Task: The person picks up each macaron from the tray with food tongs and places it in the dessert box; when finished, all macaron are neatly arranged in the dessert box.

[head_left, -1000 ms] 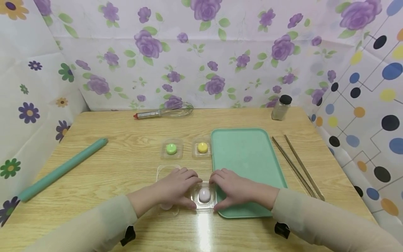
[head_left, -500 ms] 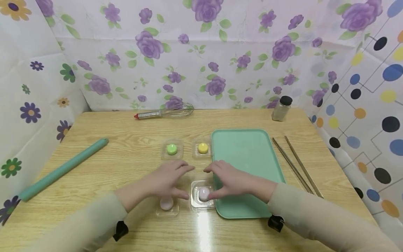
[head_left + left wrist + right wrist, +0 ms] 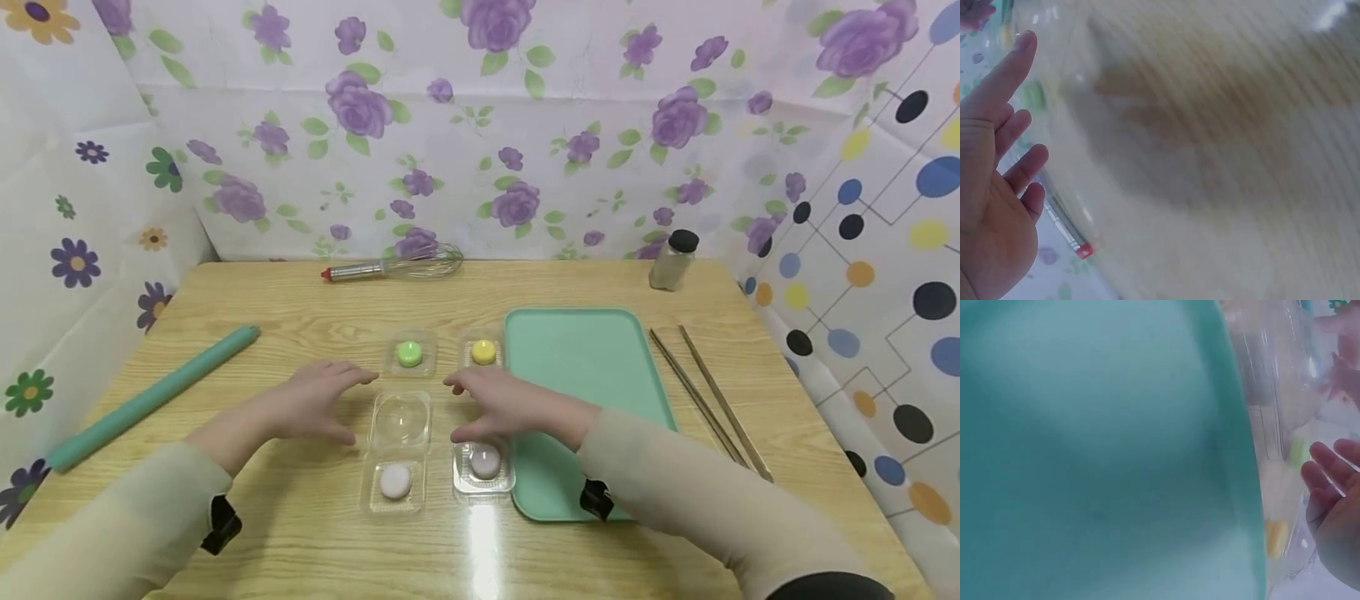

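Observation:
Four-cornered clear plastic boxes hold round, macaron-like sweets in the head view. One box lies unfolded, its lid flat behind the base and a pale pink macaron in it. To its right, a shut clear box contains another pale macaron. My left hand hovers left of the unfolded box, fingers apart and holding nothing. Between that box and the tray, my right hand is held above the shut box's far side, fingers loosely bent and holding nothing. Both hands also appear in the right wrist view.
Behind are a green macaron and a yellow macaron in clear boxes. A green tray lies right, beside metal chopsticks. A rolling pin lies left; a whisk and lidded jar stand farther back.
Both hands have risen off the pale macaron's shut box and moved left. The left hand now stands clear of the unfolded box, which shows fully.

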Demonstrator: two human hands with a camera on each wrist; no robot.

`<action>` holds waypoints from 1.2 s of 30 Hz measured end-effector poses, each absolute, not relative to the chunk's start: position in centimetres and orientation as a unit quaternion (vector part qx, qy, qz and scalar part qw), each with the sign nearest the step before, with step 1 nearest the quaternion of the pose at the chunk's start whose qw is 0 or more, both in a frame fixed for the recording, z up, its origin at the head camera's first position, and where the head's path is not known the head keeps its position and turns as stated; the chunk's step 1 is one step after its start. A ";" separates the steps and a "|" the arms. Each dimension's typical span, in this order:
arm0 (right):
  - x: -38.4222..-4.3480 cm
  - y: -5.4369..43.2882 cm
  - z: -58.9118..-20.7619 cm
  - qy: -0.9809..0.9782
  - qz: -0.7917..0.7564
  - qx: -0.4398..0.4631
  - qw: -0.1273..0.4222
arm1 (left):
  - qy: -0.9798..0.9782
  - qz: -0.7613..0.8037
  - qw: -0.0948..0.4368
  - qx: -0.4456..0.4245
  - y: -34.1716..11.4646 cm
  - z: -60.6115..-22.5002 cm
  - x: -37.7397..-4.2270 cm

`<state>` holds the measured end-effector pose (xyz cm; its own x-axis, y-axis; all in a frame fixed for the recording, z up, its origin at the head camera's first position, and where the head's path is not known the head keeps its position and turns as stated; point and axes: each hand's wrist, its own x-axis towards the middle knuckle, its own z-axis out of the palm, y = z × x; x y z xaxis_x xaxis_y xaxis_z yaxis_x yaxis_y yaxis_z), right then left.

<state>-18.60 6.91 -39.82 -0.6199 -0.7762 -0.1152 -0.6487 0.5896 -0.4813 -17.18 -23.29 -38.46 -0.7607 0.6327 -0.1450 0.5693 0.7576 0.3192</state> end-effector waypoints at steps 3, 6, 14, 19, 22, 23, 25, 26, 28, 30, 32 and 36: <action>-19.0 5.7 -39.9 0.881 -0.176 -0.410 0.160 | 0.929 0.132 0.130 0.320 -23.5 -39.0 -17.1; -19.2 4.5 -40.0 0.886 -0.152 -0.407 0.161 | 0.929 0.140 0.130 0.317 -23.3 -39.7 -17.1; -19.2 3.3 -40.2 0.904 -0.113 -0.378 0.165 | 0.926 0.154 0.114 0.325 -21.9 -40.7 -17.4; -19.2 3.2 -40.3 0.907 -0.108 -0.371 0.168 | 0.927 0.163 0.118 0.315 -21.5 -40.5 -17.4; -19.2 3.0 -40.4 0.909 -0.093 -0.368 0.169 | 0.927 0.171 0.128 0.310 -21.3 -40.2 -17.4; -19.2 2.9 -40.4 0.911 -0.088 -0.366 0.169 | 0.926 0.175 0.131 0.308 -21.3 -40.1 -17.4; -19.2 2.7 -40.4 0.913 -0.082 -0.366 0.162 | 0.924 0.183 0.136 0.308 -21.3 -40.0 -17.5; -19.2 2.7 -40.3 0.915 -0.082 -0.363 0.159 | 0.923 0.185 0.136 0.309 -21.3 -39.9 -17.6; -19.2 2.6 -40.0 0.917 -0.086 -0.358 0.151 | 0.923 0.190 0.133 0.307 -21.4 -39.7 -17.8; -19.3 2.5 -39.6 0.918 -0.092 -0.358 0.141 | 0.923 0.199 0.126 0.303 -21.5 -39.3 -17.8; -19.4 2.6 -39.2 0.918 -0.095 -0.363 0.129 | 0.924 0.208 0.117 0.300 -21.4 -38.8 -17.8; -19.6 2.9 -38.5 0.913 -0.103 -0.383 0.095 | 0.922 0.219 0.103 0.301 -21.0 -37.9 -17.7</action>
<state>-19.61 2.90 -38.49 -0.6891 -0.7184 -0.0949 -0.6791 0.6859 -0.2614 -17.67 -21.00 -37.95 -0.7970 0.6011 -0.0587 0.5104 0.7222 0.4669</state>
